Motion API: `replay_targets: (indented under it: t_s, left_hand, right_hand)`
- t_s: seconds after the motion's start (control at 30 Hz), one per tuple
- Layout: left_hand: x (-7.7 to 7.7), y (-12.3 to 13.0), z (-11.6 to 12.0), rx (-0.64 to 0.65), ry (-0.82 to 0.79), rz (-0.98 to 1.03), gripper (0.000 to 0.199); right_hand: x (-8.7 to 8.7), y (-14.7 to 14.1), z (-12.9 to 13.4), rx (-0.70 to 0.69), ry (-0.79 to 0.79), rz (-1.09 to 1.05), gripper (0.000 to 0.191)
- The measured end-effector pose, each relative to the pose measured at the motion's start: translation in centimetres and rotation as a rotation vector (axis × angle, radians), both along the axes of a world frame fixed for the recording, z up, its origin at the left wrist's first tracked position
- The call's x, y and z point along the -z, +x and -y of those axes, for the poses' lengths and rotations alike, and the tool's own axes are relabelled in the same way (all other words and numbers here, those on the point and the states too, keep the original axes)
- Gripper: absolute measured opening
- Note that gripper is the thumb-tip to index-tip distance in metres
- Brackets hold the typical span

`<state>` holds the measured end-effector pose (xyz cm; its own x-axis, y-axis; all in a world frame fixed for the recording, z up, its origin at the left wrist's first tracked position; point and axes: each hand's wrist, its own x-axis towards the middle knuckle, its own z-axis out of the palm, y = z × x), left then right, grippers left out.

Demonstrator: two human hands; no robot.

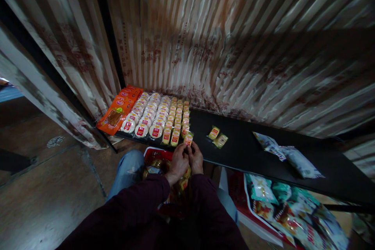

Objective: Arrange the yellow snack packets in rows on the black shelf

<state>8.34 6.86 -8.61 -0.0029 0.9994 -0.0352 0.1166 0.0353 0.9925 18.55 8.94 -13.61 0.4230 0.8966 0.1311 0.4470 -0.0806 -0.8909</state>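
Observation:
My left hand and my right hand meet at the shelf's front edge, both closed on a small yellow snack packet with an orange-red label. The packet is at the front of the rightmost row of similar yellow packets. Left of these stand rows of round white wrapped crackers, with flat orange snack bags at the far left end. Beneath my hands, between my knees, is a red basket holding more golden-wrapped packets, partly hidden by my arms.
Two loose yellow packets lie on the black shelf, right of the rows. Farther right lie two whitish bags. Below the shelf, a second red basket holds several green and red snack bags. A pleated curtain hangs behind.

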Motion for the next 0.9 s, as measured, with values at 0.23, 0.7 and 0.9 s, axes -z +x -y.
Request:
replay_targets:
  t_s: [0.23,0.7,0.9]
  left_hand:
    - [-0.1,0.1,-0.6,-0.028,0.002,0.051,0.048]
    - [1.6,0.1,-0.5,0.128,0.108,-0.116,0.060]
    - [2.0,0.0,-0.1,0.233,0.206,-0.255,0.063]
  right_hand:
    - [0.4,0.0,-1.3,0.010,-0.010,0.070,0.056]
    - [-0.1,0.1,-1.9,-0.060,0.016,0.176,0.048]
    - [-0.3,0.0,-1.7,-0.042,0.040,0.126,0.045]
